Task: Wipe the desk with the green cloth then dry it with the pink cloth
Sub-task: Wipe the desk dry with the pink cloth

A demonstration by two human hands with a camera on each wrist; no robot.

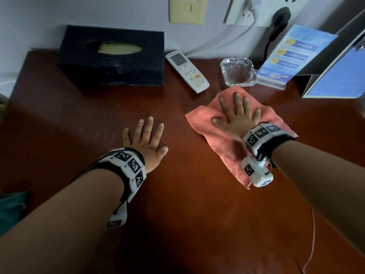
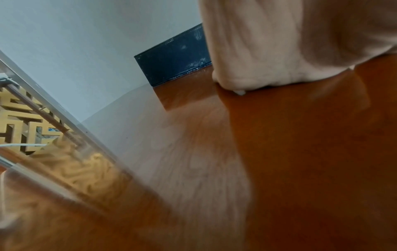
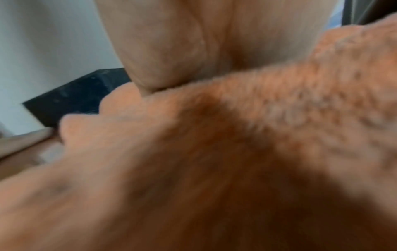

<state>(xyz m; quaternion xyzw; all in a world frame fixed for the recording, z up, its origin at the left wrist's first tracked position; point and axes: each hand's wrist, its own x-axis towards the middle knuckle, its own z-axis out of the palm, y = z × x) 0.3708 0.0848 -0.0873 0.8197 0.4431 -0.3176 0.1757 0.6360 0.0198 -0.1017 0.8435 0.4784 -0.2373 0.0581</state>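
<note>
The pink cloth (image 1: 217, 139) lies spread on the dark red-brown desk (image 1: 177, 204), right of centre. My right hand (image 1: 237, 113) presses flat on it with fingers straight and spread. In the right wrist view the pink cloth (image 3: 236, 152) fills the frame under the palm (image 3: 171, 42). My left hand (image 1: 145, 137) rests flat on the bare desk to the cloth's left, fingers straight, holding nothing. The left wrist view shows the palm (image 2: 279, 42) on the desk top (image 2: 300, 152). A dark green shape (image 1: 11, 210) at the far left edge may be the green cloth.
Along the back stand a black tissue box (image 1: 114, 56), a white remote control (image 1: 187, 71), a glass ashtray (image 1: 238, 72) just beyond the cloth, a blue sign in a clear stand (image 1: 286, 56) and a second stand (image 1: 335, 76). Cables run to wall sockets (image 1: 276, 20).
</note>
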